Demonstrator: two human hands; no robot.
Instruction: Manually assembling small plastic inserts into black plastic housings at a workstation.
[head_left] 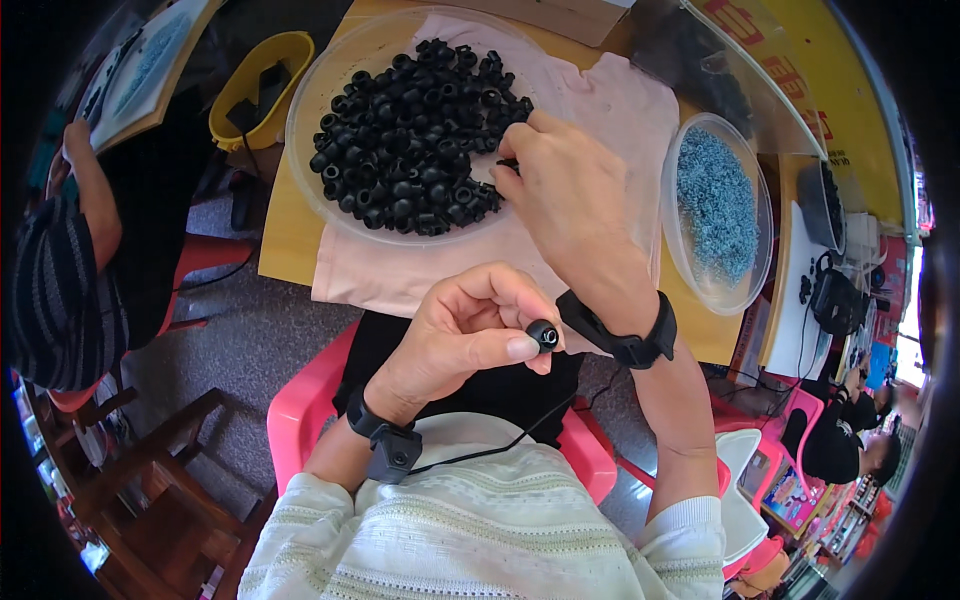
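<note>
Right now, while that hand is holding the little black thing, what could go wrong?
The small black piece could slip, since the left hand holds it only by the fingertips.

The right hand is at the edge of the pile of black pieces, so it might knock some over the low rim of the round tray.

That tray sits on a wrinkled pink cloth; a tug there might shift it.

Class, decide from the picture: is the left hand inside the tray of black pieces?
No: the left hand pinches one black piece outside the round, clear tray.
</note>
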